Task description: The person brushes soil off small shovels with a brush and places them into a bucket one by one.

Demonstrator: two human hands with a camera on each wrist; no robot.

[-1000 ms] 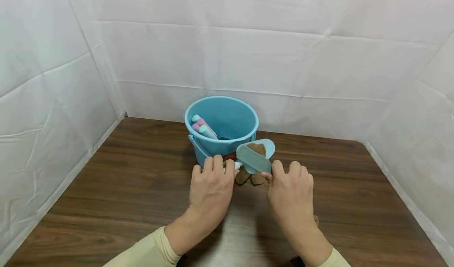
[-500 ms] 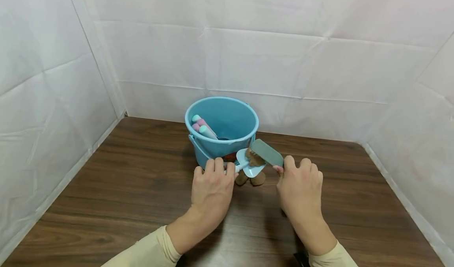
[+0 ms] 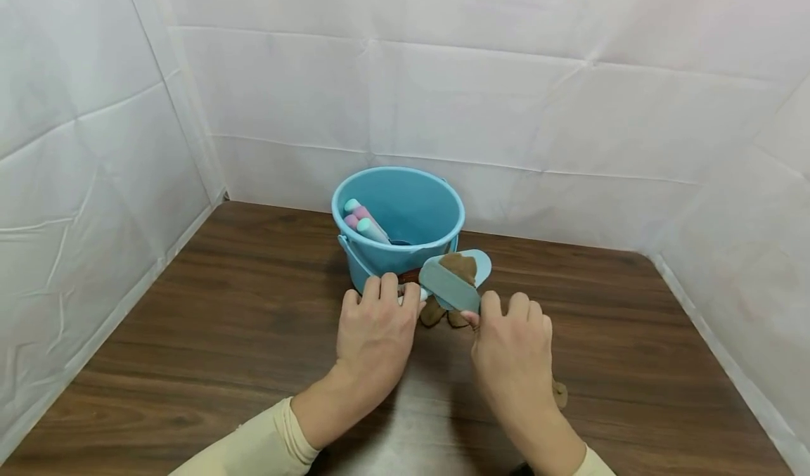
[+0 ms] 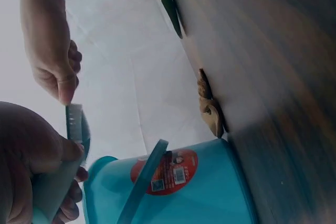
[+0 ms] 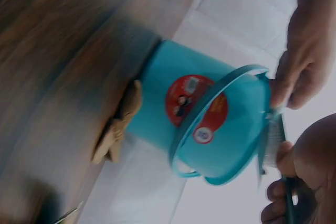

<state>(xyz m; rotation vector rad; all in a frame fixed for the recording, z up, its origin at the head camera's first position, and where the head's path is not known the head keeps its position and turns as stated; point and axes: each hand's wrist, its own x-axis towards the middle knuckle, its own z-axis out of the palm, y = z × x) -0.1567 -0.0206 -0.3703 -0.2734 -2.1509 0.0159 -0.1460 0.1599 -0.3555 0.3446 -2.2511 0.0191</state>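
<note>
My left hand [image 3: 376,335] grips the pale handle of a small light-blue hand shovel [image 3: 482,265]. Its blade is raised in front of the bucket and carries a brown, dirt-like patch [image 3: 458,266]. A grey-green scrub brush [image 3: 451,286] is pinched at one end by my right hand [image 3: 515,349]. The brush lies across the blade and hides part of it. Pale bristles [image 4: 76,121] on its underside show in the left wrist view, facing the shovel.
Behind the hands stands a blue bucket [image 3: 405,212] with a red label [image 5: 184,98]; pastel-handled tools [image 3: 372,230] lean inside. Brown, glove-like pieces [image 3: 433,313] lie before it. Another brown item [image 3: 560,394] is partly hidden by my right wrist. A dark green blade [image 4: 170,11] lies nearby.
The brush swung up and right off the blade half a second ago, and is now back down and left across it. My left hand and the shovel's handle have hardly moved.
</note>
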